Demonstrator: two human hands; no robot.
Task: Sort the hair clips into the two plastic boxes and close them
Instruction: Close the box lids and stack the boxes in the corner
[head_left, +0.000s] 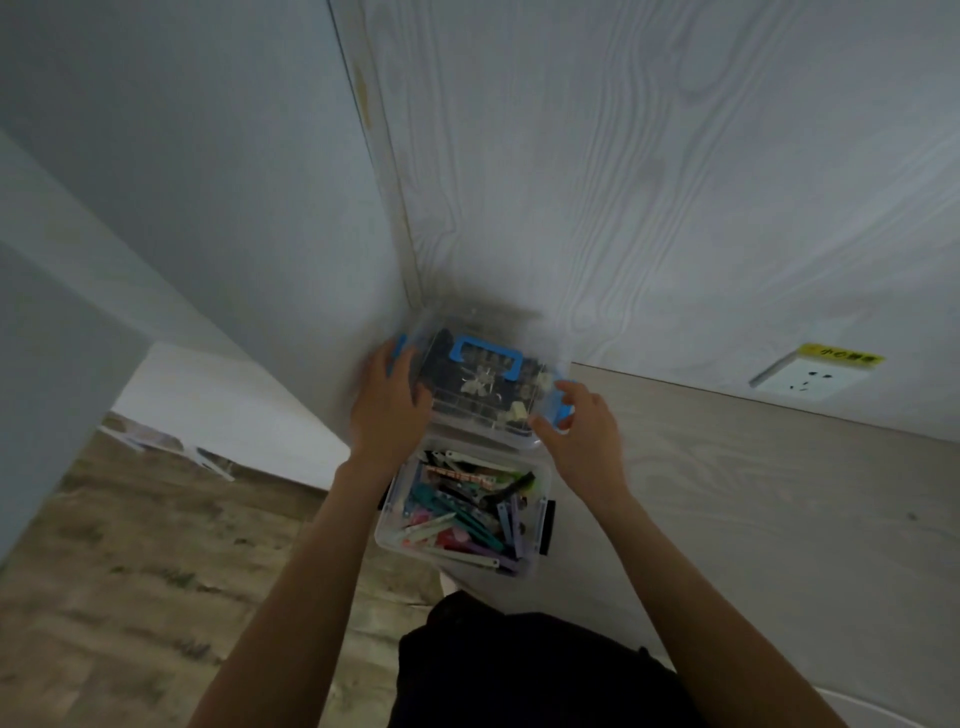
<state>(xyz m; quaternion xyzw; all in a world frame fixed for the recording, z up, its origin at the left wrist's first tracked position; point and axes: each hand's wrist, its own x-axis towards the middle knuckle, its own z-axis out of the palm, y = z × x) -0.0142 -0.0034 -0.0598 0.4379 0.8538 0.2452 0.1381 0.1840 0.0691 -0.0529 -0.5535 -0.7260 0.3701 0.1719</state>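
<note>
Clear plastic box, blue handle (480, 384): both hands, left (387, 410) and right (579, 431), grasp its side latches. Second lidless box (465, 512): colourful hair clips (457, 514).

The only writing in view stands on a yellow label (841, 357) stuck along the top edge of a white wall socket (802, 383), on the wood-grain wall panel (649, 182) at the right. The label carries a short line of dark characters; the first looks like 小 and the second like 心, and the ones after them are too blurred and small to read. The socket face below the label shows only its plug holes, with no print that can be made out. Nothing else in the picture bears letters, numbers or a brand mark that can be read.
</note>
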